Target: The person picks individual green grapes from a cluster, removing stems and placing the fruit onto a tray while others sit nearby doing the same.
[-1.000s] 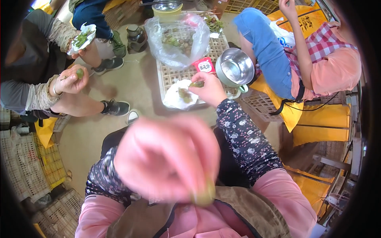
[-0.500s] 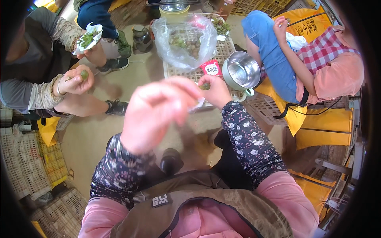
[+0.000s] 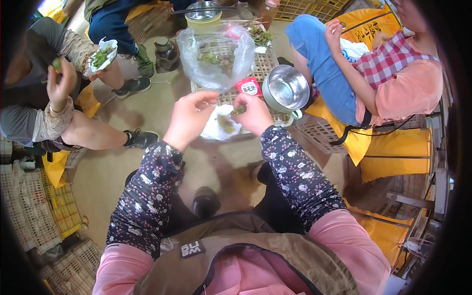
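Note:
My right hand point(image 3: 254, 117) pinches a small green fruit point(image 3: 239, 109), perhaps a grape, between thumb and fingers. To its left, my left hand point(image 3: 191, 117) has thumb and fingertips drawn close together; whatever is between them is too small to name. Just below and between both hands lies a crumpled white paper point(image 3: 221, 125) with greenish scraps on it, at the near edge of a white plastic crate point(image 3: 265, 64). Beyond my hands on that crate sits a clear plastic bag point(image 3: 216, 56) of green and brownish round fruit. A red packet point(image 3: 249, 87) touches my right hand's far side.
A metal pot point(image 3: 287, 88) stands right of the packet. Farther off are a yellow-sided bowl point(image 3: 203, 14) with chopsticks across it, leafy stems point(image 3: 259, 35) and a dark jar point(image 3: 166, 53). Co-workers sit left and right; the left one holds greens on paper point(image 3: 102, 56).
My left hand has moved down and away from me, uncovering the white paper. The right hand still holds the fruit. The left co-worker's hand with a green fruit has risen toward them.

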